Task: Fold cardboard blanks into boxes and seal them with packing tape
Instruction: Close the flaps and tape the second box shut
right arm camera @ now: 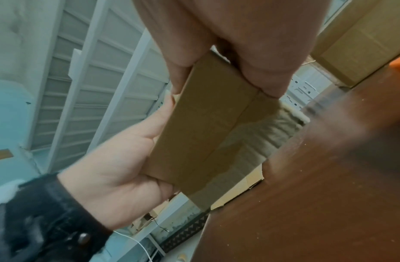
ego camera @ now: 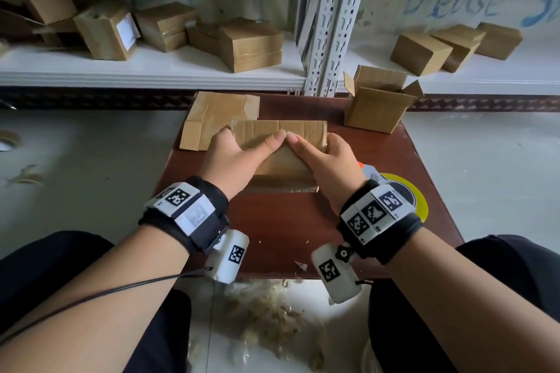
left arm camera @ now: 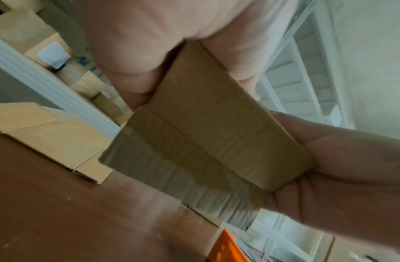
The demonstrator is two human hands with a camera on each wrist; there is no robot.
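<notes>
1. White metal shelving [ego camera: 324, 24] behind the brown table [ego camera: 281, 221], along the wall; sealed cardboard boxes [ego camera: 251, 47] scattered on its shelf to the left of the upright, three more [ego camera: 454, 45] to the right.
2. Brown table itself in the middle of the head view, low, between the person's knees, bearing every task item.
3. Flat cardboard blank [ego camera: 212, 118] at the table's far left corner, lying flat, partly under the folded box.
4. Open box [ego camera: 378, 100] at the table's far right corner, upright, top flaps standing up.
5. Folded box [ego camera: 281, 160] at the table's centre, gripped from both ends; brown packing tape across its near face, visible in the wrist views [left arm camera: 194, 177] [right arm camera: 257, 141].
6. Left hand [ego camera: 239, 157] on the box's left end, fingers curled over the far edge and thumb pressed on top, gripping it [left arm camera: 136, 44].
7. Right hand [ego camera: 327, 160] on the box's right end, gripping likewise, thumb tip touching the left thumb at the box's middle [right arm camera: 250, 35].
8. Tape roll on a dispenser [ego camera: 406, 188] at the table's right edge, yellow rim and orange part showing, mostly hidden behind the right wrist.
9. Torn scraps [ego camera: 272, 312] on the floor below the table's near edge.
</notes>
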